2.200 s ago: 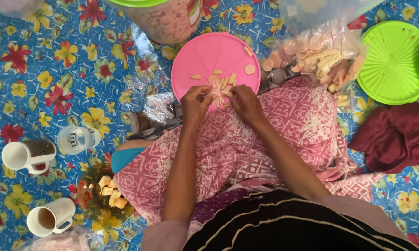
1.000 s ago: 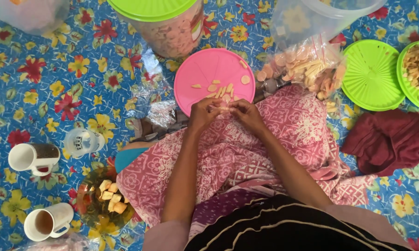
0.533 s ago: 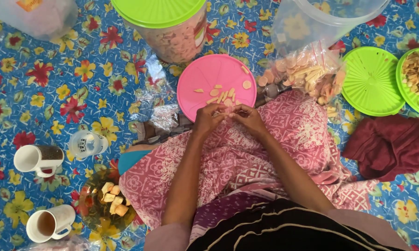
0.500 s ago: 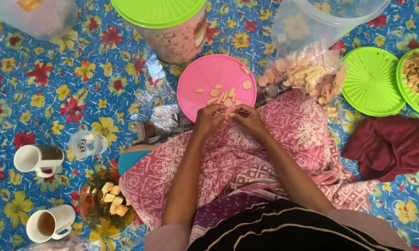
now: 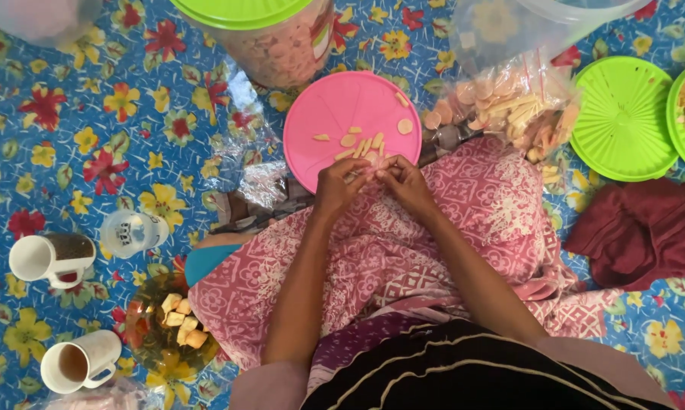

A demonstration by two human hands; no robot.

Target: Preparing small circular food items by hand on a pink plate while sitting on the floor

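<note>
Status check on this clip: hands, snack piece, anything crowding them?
Both hands pinching one small snack piece together. Over pink lid's near edge. Nothing crowding.

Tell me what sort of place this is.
Probably a home floor used for sorting or packing snacks. A person sits on a blue flowered mat, both hands at a pink lid strewn with crackers, beside a clear bag of crackers, a green-lidded jar and two white mugs.
</note>
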